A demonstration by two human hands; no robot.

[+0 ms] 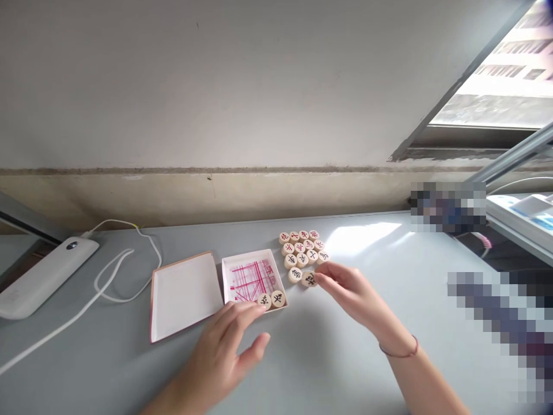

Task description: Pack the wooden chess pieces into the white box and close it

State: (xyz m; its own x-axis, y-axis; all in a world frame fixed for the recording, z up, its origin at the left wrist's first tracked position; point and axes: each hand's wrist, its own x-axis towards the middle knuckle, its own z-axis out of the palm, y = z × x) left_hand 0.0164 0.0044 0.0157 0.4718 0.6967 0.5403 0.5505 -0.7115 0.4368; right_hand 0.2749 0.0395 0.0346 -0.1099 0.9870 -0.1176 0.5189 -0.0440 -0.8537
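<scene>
Round wooden Chinese chess pieces point(301, 246) with red and black characters stand in rows on the desk, right of a shallow white box point(276, 271). My right hand point(345, 288) pinches one black-lettered chess piece point(308, 279) at the near end of the rows, beside another black piece point(295, 274). My left hand point(228, 334) hovers at the box's near edge with thumb and fingers apart. Its fingertips are by a chess piece point(264, 301) inside the box; a second piece point(278, 298) lies to the right. My fingers hide part of that box edge.
An open box lid point(185, 297) lies left of the box, its white inside up. Farther left are a white power strip point(52, 276) and a loose white cable point(64, 325). A wall point(259, 196) bounds the grey desk point(328, 357) at the back. Blurred patches cover things at right.
</scene>
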